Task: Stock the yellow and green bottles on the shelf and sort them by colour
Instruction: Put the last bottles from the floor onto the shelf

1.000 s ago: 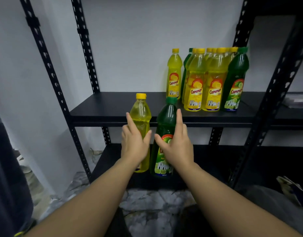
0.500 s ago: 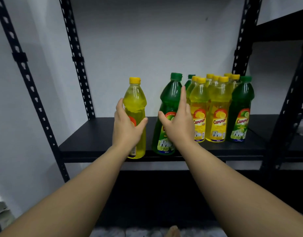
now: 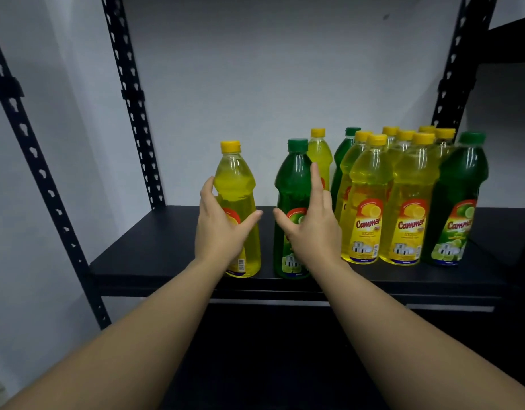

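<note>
**A:** Your left fingers (image 3: pixel 209 190) curve round the back of the clear plastic bottle of yellow liquid with a yellow cap (image 3: pixel 237 208), and the thumb wraps its front, so your left hand (image 3: pixel 221 229) holds it. It stands near the front edge of the black metal shelf (image 3: pixel 154 255), centre-left of the frame.

**B:** And the right?

**A:** Your right hand (image 3: pixel 311 229) is spread, fingers straight, flat against the dark green plastic bottle with a green cap (image 3: pixel 291 187), just right of the yellow one. I'd judge you're steadying it, not gripping.

**B:** Why set down apart from the rest?

**A:** Probably to sort them: the cluster of yellow and green bottles (image 3: pixel 409 196), centre-right, is mixed in colour.

**B:** Any writing?

**A:** "Cammer" in red script on the cluster's labels, with lemon or lime pictures. Smaller print is unreadable; a barcode shows on your yellow bottle.
</note>
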